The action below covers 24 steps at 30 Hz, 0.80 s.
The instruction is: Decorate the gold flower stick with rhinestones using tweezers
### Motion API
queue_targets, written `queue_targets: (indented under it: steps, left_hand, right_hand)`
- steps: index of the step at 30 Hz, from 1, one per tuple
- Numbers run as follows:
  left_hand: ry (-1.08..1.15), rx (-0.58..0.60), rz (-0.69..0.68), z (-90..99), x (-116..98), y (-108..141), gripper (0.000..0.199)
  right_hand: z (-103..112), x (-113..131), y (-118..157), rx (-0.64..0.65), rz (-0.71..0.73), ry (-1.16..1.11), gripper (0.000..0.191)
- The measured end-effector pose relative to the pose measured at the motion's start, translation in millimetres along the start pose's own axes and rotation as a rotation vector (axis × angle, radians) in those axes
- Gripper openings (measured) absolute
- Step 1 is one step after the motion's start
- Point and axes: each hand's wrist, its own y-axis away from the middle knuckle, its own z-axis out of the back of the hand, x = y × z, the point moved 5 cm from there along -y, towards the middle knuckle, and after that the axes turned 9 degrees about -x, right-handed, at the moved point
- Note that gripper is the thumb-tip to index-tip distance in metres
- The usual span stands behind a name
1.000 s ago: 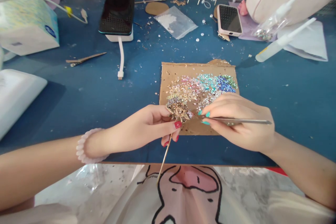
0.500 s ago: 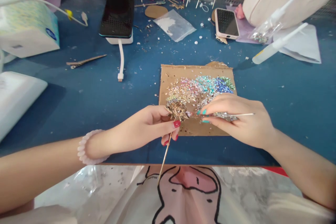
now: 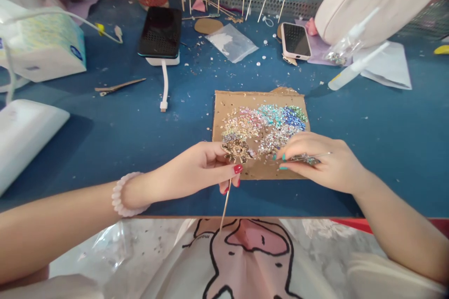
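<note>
Clock-face readings taken from the centre of the cardboard [image 3: 259, 171], wearer at 6.

Left hand [image 3: 191, 170], at 8 o'clock, grasps the flower ornament [image 3: 239, 150] at its base, thumb on the near side. Bloom faces up over the board's near-left part; its stick [image 3: 226, 203] slants down between 6 and 7. Hold probably chosen to steady the head and leave the petals exposed.

Right hand [image 3: 326, 163], at 4 o'clock, grips the tweezers [image 3: 324, 154] between thumb and fingers, working end toward the board. Low, nearly level angle likely suits fine reach. Gems [image 3: 277, 138] lie in colour patches: yellowish and pink toward 10, turquoise near 12 to 1, blue and green at 2; presumably spread so each colour can be told apart. Small phone [image 3: 296, 41] at 1 and white tube [image 3: 342, 78] at 2 sit beyond the board, perhaps to keep the near side free.

Hard to make out: tweezer tips blur among gems and nails; cannot tell whether they pinch a stone. Glittery part beneath the tweezers, partly covered by fingers, unidentified. Flower's underside and the stick's joint hidden. Pale bag at upper right is cut off by the frame.
</note>
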Motion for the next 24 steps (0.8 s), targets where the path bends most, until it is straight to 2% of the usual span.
queue_targets:
  steps: [8, 24]
  left_hand:
    - [-0.063, -0.006, 0.012, 0.4, 0.6, 1.5, 0.024]
    - [-0.041, -0.025, 0.012, 0.1, 1.4, 2.7, 0.024]
  right_hand:
    - [5.8, -14.1, 6.2, 0.131, -0.048, -0.053, 0.004]
    - [8.7, -14.9, 4.2, 0.141, -0.061, -0.045, 0.005]
